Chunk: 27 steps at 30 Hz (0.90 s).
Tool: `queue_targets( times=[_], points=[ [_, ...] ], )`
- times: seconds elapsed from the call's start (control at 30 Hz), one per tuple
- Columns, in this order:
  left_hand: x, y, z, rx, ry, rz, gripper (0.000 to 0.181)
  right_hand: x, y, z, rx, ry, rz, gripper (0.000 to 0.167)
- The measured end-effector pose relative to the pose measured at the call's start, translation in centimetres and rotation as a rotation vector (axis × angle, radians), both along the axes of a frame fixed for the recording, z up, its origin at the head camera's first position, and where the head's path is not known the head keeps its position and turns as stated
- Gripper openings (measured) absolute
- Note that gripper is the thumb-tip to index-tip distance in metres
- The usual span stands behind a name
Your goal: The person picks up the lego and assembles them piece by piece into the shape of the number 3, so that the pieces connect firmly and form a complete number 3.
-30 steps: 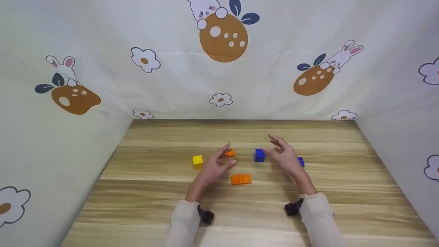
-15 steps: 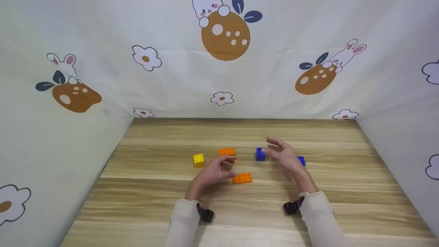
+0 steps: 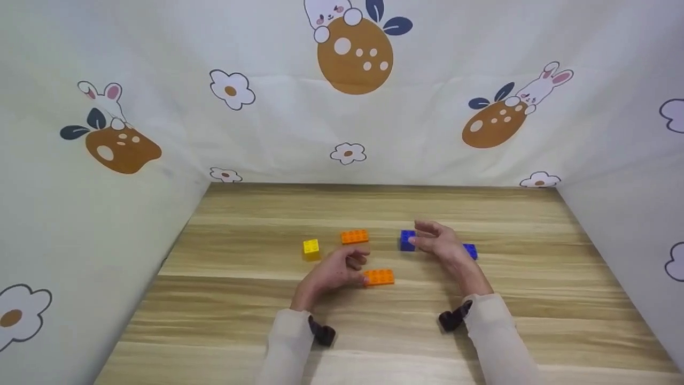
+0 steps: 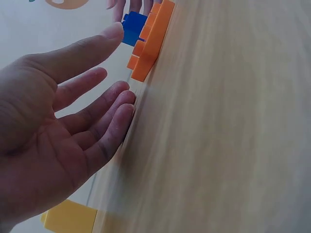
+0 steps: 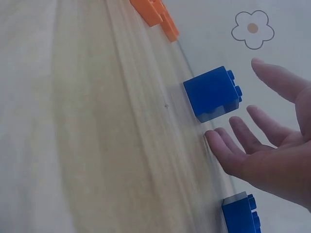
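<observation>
Beside the left end of the near orange brick (image 3: 379, 276) is my left hand (image 3: 334, 270), fingers loosely bent and thumb by the brick; the left wrist view shows nothing between thumb and fingers. My right hand (image 3: 446, 247) reaches beside a blue brick (image 3: 406, 240), its thumb overlapping the brick's edge in the head view. In the right wrist view that blue brick (image 5: 213, 94) stands apart from the relaxed fingers, and the hand (image 5: 272, 141) holds nothing.
A second orange brick (image 3: 354, 236) lies farther back, with a yellow brick (image 3: 311, 249) to its left. Another blue brick (image 3: 470, 251) sits right of my right hand, partly hidden by it. A patterned cloth (image 3: 278, 133) surrounds the wooden table (image 3: 395, 337).
My left hand has moved nearer to me, toward the near orange brick, uncovering the farther orange one. My right hand's fingers have lowered slightly beside the blue brick.
</observation>
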<state>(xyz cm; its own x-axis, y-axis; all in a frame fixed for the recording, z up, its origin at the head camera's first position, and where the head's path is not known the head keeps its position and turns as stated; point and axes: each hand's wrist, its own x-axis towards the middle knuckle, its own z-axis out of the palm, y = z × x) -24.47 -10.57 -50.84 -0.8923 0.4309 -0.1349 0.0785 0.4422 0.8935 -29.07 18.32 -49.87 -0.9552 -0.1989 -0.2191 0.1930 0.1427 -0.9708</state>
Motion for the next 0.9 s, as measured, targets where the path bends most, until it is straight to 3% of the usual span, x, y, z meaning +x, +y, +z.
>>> queue_targets(
  times=[0.13,0.37,0.77,0.9],
  points=[
    [0.0,0.1,-0.2,-0.019,0.033,-0.014,0.061,-0.3,0.1,-0.2,-0.004,-0.022,0.000,0.070],
    [0.1,0.6,-0.2,-0.091,0.009,-0.024,0.060,-0.6,0.0,0.0,0.022,-0.034,0.017,0.066],
    [-0.1,0.9,-0.1,-0.117,0.025,-0.020,0.034,-1.3,-0.9,0.3,0.175,-0.014,-0.001,0.055],
    [-0.1,0.9,-0.2,-0.111,0.032,-0.023,0.030,-1.2,-0.9,0.3,0.184,-0.015,-0.015,0.053]
  ],
)
